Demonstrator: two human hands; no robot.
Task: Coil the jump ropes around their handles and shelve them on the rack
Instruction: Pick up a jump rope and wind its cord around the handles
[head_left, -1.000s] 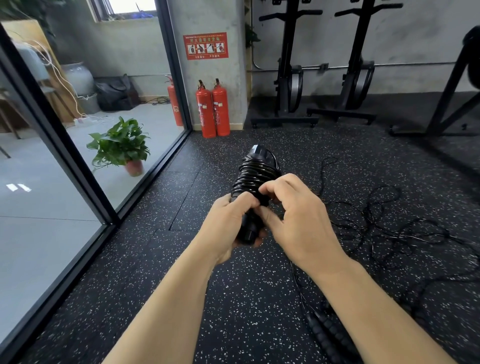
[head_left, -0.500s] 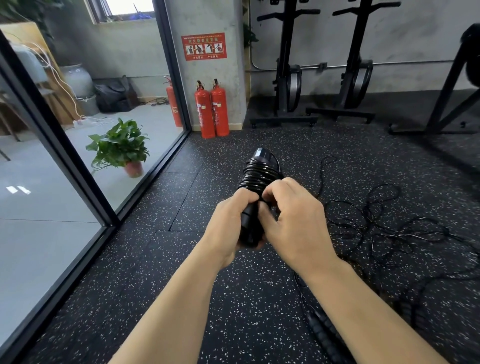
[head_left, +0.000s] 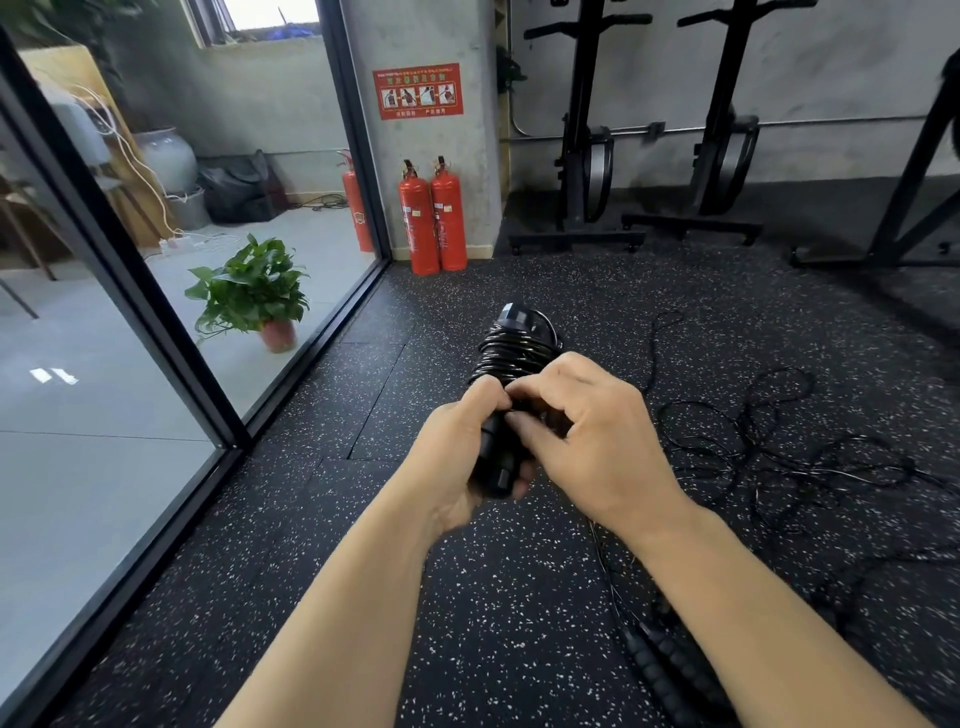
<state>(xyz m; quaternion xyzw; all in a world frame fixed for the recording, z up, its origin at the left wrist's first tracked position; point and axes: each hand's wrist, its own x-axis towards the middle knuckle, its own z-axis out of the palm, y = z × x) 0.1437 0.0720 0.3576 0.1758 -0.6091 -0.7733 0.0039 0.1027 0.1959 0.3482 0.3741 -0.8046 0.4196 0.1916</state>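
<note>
1. A black jump rope bundle (head_left: 514, 358), thin glossy cord wound in many turns round a pair of black handles, is held in the air in front of the person, above the floor. It tilts up and away, with a capped handle end at the top.
2. The left hand (head_left: 452, 462) grips the bare lower part of the handles. Its fingers are curled round them, and its thumb lies on top near the lowest turns of cord.
3. The right hand (head_left: 592, 431) meets the bundle from the right at the same spot. Its fingers are curled in tight, and the thumb and forefinger pinch at the cord where the coil ends. The exact strand they hold cannot be made out.
4. Both hands touch each other at the bundle.
5. To the right, a tangle of loose black jump ropes (head_left: 769, 447) lies spread in loops on the black rubber floor with white speckles (head_left: 467, 597).
6. Near the bottom edge, under the right forearm, two ribbed black handles (head_left: 670, 670) lie side by side on the floor.
7. Farther off, two red fire extinguishers (head_left: 434, 218) stand against a grey concrete pillar under a red safety sign (head_left: 418, 92).
8. On the left is a black-framed glass wall (head_left: 156, 322), with a leafy green potted plant (head_left: 254, 291) beyond it.
9. Black exercise machines (head_left: 582, 156) stand along the back wall.
</note>
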